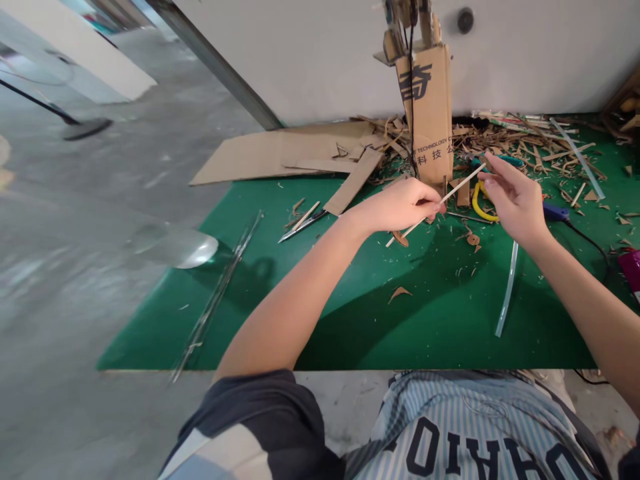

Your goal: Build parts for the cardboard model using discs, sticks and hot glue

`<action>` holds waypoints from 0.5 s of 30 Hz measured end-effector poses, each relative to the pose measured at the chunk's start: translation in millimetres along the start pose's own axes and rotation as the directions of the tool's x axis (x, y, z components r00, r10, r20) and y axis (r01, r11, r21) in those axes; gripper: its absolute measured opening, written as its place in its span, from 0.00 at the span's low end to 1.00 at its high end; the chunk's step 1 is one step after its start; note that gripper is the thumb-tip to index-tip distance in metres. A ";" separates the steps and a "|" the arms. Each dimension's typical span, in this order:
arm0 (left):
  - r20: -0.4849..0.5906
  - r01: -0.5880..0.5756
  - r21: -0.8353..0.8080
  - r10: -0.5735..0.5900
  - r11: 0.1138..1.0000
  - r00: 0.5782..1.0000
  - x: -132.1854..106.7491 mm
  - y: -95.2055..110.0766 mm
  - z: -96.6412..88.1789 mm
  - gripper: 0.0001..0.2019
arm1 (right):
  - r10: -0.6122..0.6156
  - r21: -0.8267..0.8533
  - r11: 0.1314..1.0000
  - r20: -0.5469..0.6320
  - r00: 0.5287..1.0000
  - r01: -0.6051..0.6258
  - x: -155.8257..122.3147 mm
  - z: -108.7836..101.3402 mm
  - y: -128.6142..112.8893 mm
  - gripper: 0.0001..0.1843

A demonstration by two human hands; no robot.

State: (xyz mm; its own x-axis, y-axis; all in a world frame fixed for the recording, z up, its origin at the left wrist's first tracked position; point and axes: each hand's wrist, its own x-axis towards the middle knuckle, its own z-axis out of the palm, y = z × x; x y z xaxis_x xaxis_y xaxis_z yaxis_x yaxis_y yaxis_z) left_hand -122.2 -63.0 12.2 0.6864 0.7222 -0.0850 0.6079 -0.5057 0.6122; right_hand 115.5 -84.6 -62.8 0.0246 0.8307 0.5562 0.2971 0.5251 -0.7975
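Observation:
A thin pale wooden stick point(457, 188) slants across the middle of the view above a green mat point(350, 320). My left hand point(400, 203) is closed in a pinch around its lower part. My right hand point(515, 197) pinches the stick's upper end between thumb and fingers. Both hands hover just in front of an upright cardboard structure point(427, 113) with printed lettering.
Flat cardboard sheets point(280, 155) lie at the mat's back left, and a heap of cardboard scraps point(530, 143) at the back right. Yellow-handled pliers point(480, 203), a clear glue stick point(507, 290), metal tweezers point(303, 223) and long thin rods point(220, 293) lie on the mat. Grey floor spreads left.

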 end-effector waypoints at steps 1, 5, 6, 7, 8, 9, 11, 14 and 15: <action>0.008 -0.011 -0.026 0.011 1.000 1.000 0.3 -1.5 0.0 0.13 | 0.004 0.010 1.000 0.004 1.000 -0.004 -0.3 -1.1 1.0 0.25; 0.024 -0.038 -0.086 0.041 0.996 0.999 1.3 -4.2 0.6 0.13 | 0.001 0.050 0.999 0.014 1.000 -0.001 -0.6 -4.4 5.2 0.24; 0.017 -0.033 -0.077 0.035 0.996 0.999 1.3 -3.7 1.2 0.12 | -0.001 0.058 0.998 0.015 1.000 0.000 -0.6 -4.6 5.9 0.24; 0.000 -0.025 -0.057 0.025 0.998 1.000 1.1 -2.5 2.0 0.12 | -0.002 0.064 0.998 0.017 1.000 0.001 -0.8 -4.5 6.4 0.25; -0.026 -0.013 -0.027 0.012 1.000 1.000 0.7 -1.0 2.9 0.12 | -0.003 0.067 0.998 0.017 1.000 0.001 -1.1 -4.3 6.5 0.25; -0.056 0.001 0.004 -0.001 1.000 0.998 0.1 0.9 4.0 0.12 | -0.003 0.070 0.998 0.016 1.000 0.001 -1.7 -3.9 6.5 0.25; -0.123 0.041 0.056 -0.034 0.998 0.992 -1.5 4.8 6.3 0.13 | 0.001 0.070 0.998 0.011 1.000 -0.001 -3.2 -3.1 5.9 0.26; -0.211 0.084 0.119 -0.058 0.989 0.976 -4.0 9.3 10.3 0.14 | 0.023 0.050 0.998 0.006 1.000 -0.023 -5.9 -3.0 4.0 0.27; -0.237 0.086 0.147 -0.049 0.985 0.970 -4.5 10.3 11.7 0.14 | 0.034 0.038 0.999 0.007 0.999 -0.034 -6.7 -3.1 2.9 0.27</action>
State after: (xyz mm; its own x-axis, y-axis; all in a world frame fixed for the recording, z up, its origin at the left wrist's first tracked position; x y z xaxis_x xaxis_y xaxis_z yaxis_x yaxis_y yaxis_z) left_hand -114.4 -77.0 9.6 0.5417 0.8373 0.0738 0.7165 -0.5059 0.4803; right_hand 119.1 -89.3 -68.1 0.0280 0.8491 0.5275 0.2599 0.5033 -0.8241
